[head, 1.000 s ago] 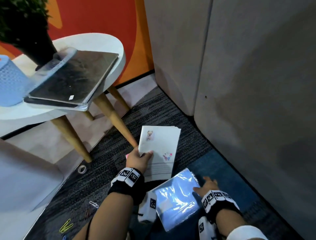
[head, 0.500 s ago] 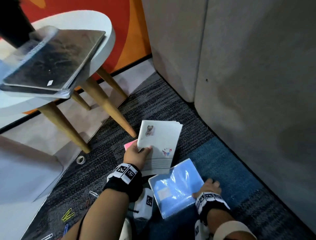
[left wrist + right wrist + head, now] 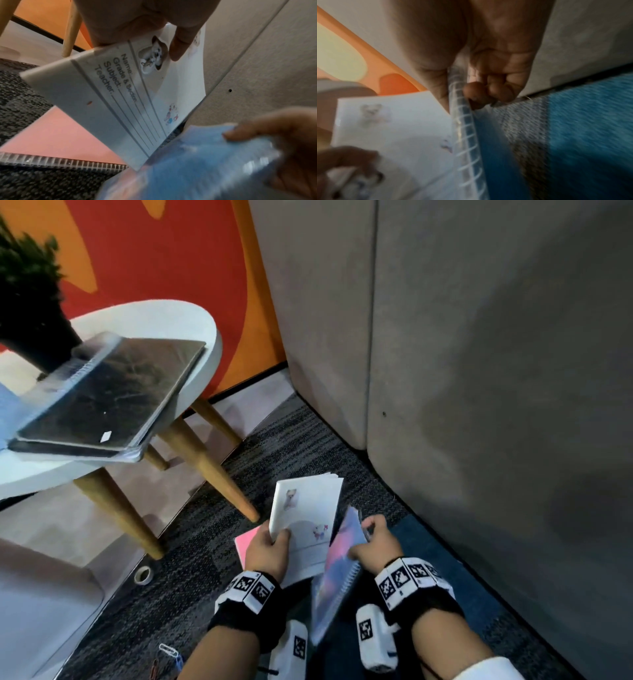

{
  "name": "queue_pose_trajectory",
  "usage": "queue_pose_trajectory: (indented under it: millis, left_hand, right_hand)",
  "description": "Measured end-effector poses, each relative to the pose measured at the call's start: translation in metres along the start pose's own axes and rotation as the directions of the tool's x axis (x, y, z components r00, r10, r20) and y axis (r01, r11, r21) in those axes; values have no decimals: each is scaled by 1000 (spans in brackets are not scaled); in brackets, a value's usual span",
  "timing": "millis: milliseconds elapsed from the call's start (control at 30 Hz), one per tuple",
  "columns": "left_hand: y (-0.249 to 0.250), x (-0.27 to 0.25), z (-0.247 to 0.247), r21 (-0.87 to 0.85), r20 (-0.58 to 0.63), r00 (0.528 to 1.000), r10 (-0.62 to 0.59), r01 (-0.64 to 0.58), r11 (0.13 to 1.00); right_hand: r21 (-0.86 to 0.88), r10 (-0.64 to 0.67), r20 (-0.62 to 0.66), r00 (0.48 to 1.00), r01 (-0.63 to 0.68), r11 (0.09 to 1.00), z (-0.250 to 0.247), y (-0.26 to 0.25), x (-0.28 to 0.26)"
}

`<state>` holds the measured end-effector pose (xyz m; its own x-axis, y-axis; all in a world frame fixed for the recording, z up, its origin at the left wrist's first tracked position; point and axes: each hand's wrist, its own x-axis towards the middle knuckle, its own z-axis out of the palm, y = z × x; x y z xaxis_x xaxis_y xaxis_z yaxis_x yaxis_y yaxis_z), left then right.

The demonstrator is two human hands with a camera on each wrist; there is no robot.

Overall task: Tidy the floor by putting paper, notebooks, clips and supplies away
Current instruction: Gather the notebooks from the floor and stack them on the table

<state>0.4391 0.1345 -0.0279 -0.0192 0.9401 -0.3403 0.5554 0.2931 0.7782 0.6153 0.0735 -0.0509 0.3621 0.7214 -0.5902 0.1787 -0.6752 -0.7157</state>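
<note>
- On the carpet [image 3: 212,529] beside the table [image 3: 191,323]: pink notebook [image 3: 56,135], lying flat.
- White notebook [image 3: 308,518]: raised, tilted, left hand [image 3: 265,549] gripping its edge.
- Blue notebook [image 3: 337,573]: upright, right hand [image 3: 375,542] clasping its spiral edge.
- Paperclips [image 3: 168,650]: on carpet, near left arm.

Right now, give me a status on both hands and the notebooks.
Left hand grips white notebook, lifted. Right hand pinches blue spiral notebook, tilted up beside it. Pink notebook on carpet underneath.
</note>
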Motion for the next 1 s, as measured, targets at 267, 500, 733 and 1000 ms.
queue_pose_trajectory:
  millis: [267, 500, 733, 1000]
  left_hand:
    - [35, -21, 11, -351, 187, 975, 120, -48, 935]
    - [67, -23, 18, -424, 128, 919, 374, -290, 858]
    - [93, -20, -13, -517, -29, 931, 365, -327, 791]
    - [125, -18, -62, -712, -83, 953, 292, -262, 652]
  right_hand:
    - [184, -250, -158, 955, 278, 943, -35, -105, -34]
    - [184, -399, -187, 898, 431, 883, -43, -161, -58]
    - [142, -624, -180, 760, 648, 748, -44, -166, -71]
    - [-59, -621, -433, 654, 667, 743, -51, -134, -64]
